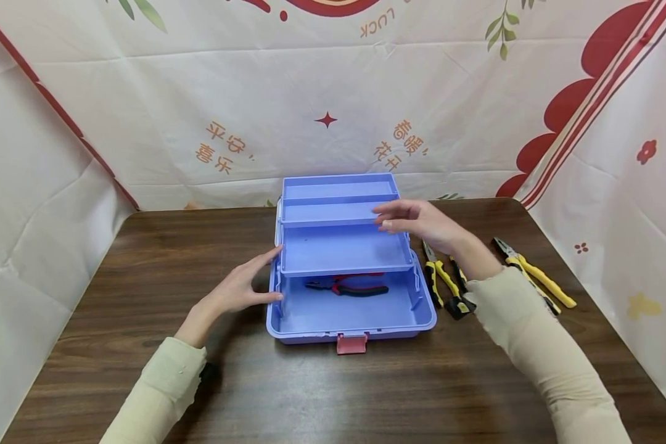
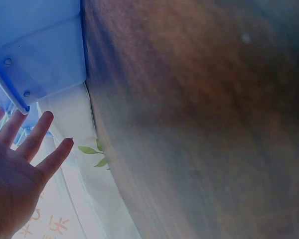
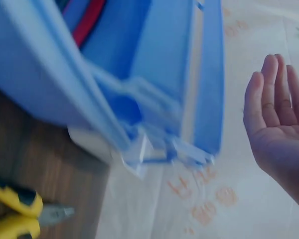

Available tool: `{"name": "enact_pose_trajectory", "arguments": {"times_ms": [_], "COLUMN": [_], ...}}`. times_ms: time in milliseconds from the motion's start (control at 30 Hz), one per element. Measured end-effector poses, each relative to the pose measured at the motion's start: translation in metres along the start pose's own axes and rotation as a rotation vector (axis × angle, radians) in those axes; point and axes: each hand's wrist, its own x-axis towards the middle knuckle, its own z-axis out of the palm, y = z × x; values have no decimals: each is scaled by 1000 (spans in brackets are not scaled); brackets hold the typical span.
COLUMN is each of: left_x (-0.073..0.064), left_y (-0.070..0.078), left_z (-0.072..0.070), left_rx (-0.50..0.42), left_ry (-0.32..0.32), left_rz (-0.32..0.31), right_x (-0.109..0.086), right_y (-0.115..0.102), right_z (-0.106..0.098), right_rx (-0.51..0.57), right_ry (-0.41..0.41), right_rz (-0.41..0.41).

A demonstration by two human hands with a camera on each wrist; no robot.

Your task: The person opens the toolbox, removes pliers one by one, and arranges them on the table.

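A blue toolbox point(image 1: 355, 317) stands on the table with its tiered trays point(image 1: 344, 250) raised and folded back. In its lower compartment lie pliers point(image 1: 366, 290) with red and black handles, partly hidden under the lowest tray. My left hand point(image 1: 235, 290) is at the toolbox's left side, thumb and fingers spread, fingertips right at its edge. Above the right end of the trays hovers my right hand point(image 1: 427, 223), its fingers loosely extended and holding nothing. In the right wrist view, that hand point(image 3: 281, 114) shows an open palm beside the trays.
Yellow-and-black pliers point(image 1: 439, 271) lie just right of the toolbox, with another yellow-and-black tool point(image 1: 458, 307) partly hidden by my right forearm. Farther right are larger yellow-handled pliers point(image 1: 541, 280). A pink latch point(image 1: 351, 344) hangs at the toolbox's front. A printed cloth point(image 1: 288, 86) rises behind the table.
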Motion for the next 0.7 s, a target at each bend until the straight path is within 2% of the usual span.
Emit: {"name": "enact_pose_trajectory", "arguments": {"times_ms": [167,433,567,700], "left_x": [0,0,0,1], "left_y": [0,1,1,1], "left_z": [0,1,1,1], "left_rx": [3,1,-4,-6], "left_ry": [2,2,3,5], "left_rz": [4,5,-11,-22], "right_x": [16,35,41,44], "right_y": [4,7,9,8], "right_z": [22,56,71,85], "right_rx": [18,79,57,82], "right_ry": [-120,-359,-503,-661], "right_rz": [-14,-52,-41,-1]}}
